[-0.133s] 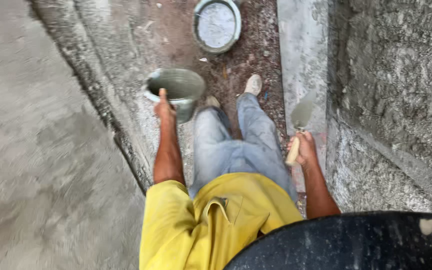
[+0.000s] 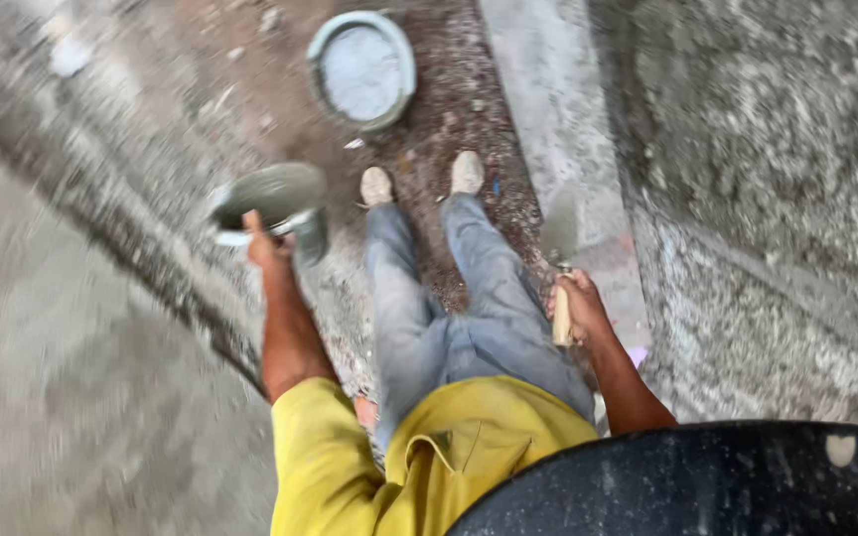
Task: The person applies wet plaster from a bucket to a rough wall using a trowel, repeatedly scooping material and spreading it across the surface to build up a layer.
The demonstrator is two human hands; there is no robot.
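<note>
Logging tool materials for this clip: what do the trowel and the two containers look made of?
Trowel: pale wooden handle in the right hand, grey metal-looking blade, blurred. Bucket held by the left hand: grey and mortar-coated, metal or plastic unclear. Round pan on the ground: greenish rim, probably plastic, with grey mix inside.

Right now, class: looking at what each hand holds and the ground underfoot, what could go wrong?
1. The left hand grips a full mortar pan by its rim; it might tip and spill.
2. The right hand holds a trowel close to the leg; it could catch the jeans.
3. The basin sits just ahead of the shoes on rubble: a possible trip.
</note>
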